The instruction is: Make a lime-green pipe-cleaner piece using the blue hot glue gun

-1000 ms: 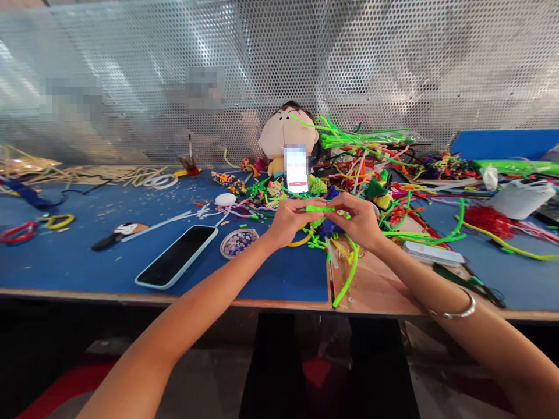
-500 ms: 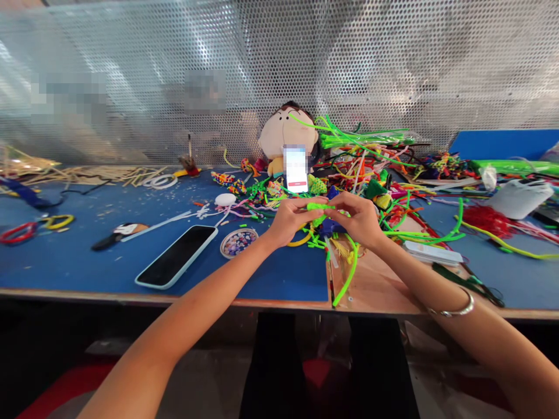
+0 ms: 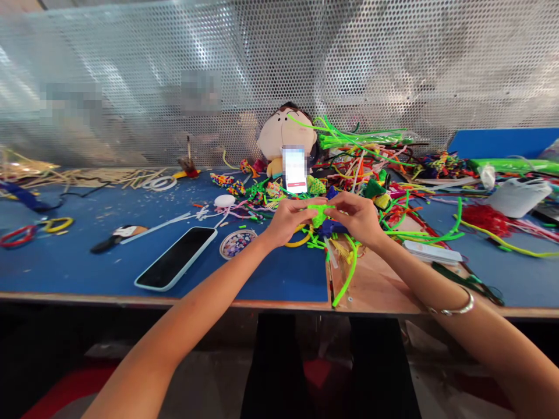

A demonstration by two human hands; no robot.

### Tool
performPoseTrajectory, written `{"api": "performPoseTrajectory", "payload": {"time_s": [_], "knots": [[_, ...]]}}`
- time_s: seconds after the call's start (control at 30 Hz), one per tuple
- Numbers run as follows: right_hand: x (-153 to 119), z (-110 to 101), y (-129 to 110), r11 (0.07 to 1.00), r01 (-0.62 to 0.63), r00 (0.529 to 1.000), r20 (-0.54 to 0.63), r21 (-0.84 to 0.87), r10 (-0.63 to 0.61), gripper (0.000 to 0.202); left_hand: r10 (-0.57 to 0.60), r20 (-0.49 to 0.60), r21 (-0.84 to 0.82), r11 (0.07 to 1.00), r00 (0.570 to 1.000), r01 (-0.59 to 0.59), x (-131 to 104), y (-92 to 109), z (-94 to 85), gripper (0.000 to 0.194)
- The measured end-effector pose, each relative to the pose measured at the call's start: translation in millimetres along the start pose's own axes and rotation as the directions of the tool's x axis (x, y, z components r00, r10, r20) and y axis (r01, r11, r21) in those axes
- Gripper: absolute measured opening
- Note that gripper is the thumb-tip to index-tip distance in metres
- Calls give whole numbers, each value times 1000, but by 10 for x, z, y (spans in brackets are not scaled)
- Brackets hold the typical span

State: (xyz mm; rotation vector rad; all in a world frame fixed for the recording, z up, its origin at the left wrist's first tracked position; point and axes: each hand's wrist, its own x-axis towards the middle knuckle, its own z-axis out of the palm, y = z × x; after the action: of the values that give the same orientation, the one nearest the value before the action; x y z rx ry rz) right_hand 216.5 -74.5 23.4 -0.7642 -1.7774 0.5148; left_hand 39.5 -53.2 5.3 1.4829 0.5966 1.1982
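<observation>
A small bright green woven piece [image 3: 320, 214] is held between both hands above the middle of the table. My left hand [image 3: 292, 220] pinches its left side with thumb and fingers. On the right side, the closed fingertips of my right hand [image 3: 358, 219] grip the same piece. A green strand [image 3: 348, 279] curves down below my right hand to the table's front edge. Behind the hands, a lit phone [image 3: 296, 170] leans upright against a plush doll [image 3: 282, 137]. My fingers partly cover the green piece.
On the blue table [image 3: 279, 279] lie a dark-screened phone [image 3: 177, 258], a round patterned item [image 3: 237, 242], scissors [image 3: 18, 235] and a white oval object [image 3: 224, 201]. Tangled colourful cords [image 3: 402, 218] spread to the right, near a white case [image 3: 432, 252].
More of the green piece shows between my fingertips than before. Both hands have stayed in nearly the same place.
</observation>
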Motion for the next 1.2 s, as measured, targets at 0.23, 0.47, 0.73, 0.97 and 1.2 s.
{"api": "performPoseTrajectory", "payload": {"time_s": [0.23,0.47,0.73,0.97,1.2], "knots": [[-4,6,13,1000,-14,1000,8,19,14,7,14,-3,6,1000,1000,-14,11,-8,-1,26],[13,7,13,998,-36,999,3,44,36,13,10,4,35,999,1000,-10,3,18,0,31],[6,-5,18,998,-67,998,4,21,67,13,93,65,196,975,994,-104,1,94,13,43],[4,-19,45,998,24,999,23,-66,-22,13,177,113,229,953,978,-199,17,66,-9,23],[-5,-26,29,973,144,989,72,-178,-133,8,193,81,213,955,978,-206,20,20,1,18]]}}
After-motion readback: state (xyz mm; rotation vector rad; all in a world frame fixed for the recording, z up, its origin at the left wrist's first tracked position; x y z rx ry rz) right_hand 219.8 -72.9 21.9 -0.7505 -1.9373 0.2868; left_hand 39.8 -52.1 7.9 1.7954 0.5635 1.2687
